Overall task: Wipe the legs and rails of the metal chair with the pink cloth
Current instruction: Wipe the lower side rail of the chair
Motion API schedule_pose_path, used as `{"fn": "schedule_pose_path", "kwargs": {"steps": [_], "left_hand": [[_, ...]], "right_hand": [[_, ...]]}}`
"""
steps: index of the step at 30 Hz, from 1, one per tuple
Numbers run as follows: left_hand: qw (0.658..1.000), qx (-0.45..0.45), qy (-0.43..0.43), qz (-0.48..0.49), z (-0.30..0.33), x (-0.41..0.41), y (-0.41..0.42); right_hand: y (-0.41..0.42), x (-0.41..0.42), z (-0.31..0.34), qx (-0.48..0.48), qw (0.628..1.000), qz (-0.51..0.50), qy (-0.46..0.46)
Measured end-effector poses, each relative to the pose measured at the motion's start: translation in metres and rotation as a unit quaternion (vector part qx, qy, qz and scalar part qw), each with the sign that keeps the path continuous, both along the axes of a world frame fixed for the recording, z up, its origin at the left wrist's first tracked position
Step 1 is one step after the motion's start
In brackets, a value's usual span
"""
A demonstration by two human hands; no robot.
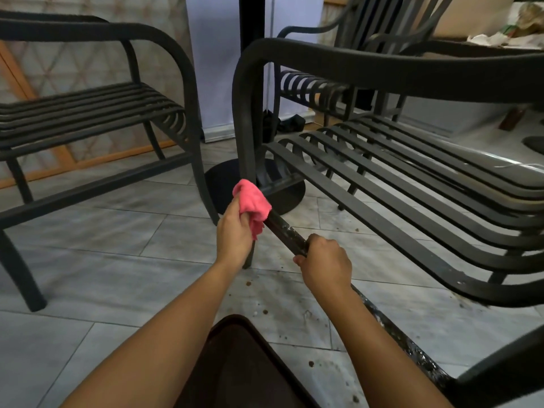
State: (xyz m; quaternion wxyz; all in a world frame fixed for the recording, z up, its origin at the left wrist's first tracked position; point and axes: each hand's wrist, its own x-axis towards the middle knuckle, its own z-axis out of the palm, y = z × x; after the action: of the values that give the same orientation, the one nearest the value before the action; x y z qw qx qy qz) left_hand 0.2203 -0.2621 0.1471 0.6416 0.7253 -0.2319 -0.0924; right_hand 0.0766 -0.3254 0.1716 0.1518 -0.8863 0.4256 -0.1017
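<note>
A dark metal chair (412, 178) with a slatted seat stands at the right. Its low side rail (287, 232) runs from the front leg (245, 119) toward me, and its surface is speckled with white dirt. My left hand (235, 234) grips a bunched pink cloth (253, 201) and holds it against the rail's far end, where the rail meets the leg. My right hand (323, 263) is curled round the same rail a little nearer to me.
A second dark metal chair (88, 113) stands at the left. Between the chairs rises a black table post on a round base (223, 184). The grey tiled floor (147, 260) carries brown crumbs and white specks. My dark-clothed knee (241, 363) fills the bottom middle.
</note>
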Motion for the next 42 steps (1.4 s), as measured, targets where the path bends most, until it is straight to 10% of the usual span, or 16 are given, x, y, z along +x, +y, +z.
{"fn": "schedule_pose_path", "kwargs": {"steps": [19, 42], "left_hand": [[0.921, 0.309, -0.227, -0.061, 0.022, 0.021, -0.019], [0.942, 0.247, -0.205, -0.098, 0.01, -0.024, -0.012]], "right_hand": [[-0.001, -0.002, -0.002, -0.023, 0.999, 0.014, -0.016], [0.001, 0.0, -0.001, -0.036, 0.999, 0.009, -0.003]]}}
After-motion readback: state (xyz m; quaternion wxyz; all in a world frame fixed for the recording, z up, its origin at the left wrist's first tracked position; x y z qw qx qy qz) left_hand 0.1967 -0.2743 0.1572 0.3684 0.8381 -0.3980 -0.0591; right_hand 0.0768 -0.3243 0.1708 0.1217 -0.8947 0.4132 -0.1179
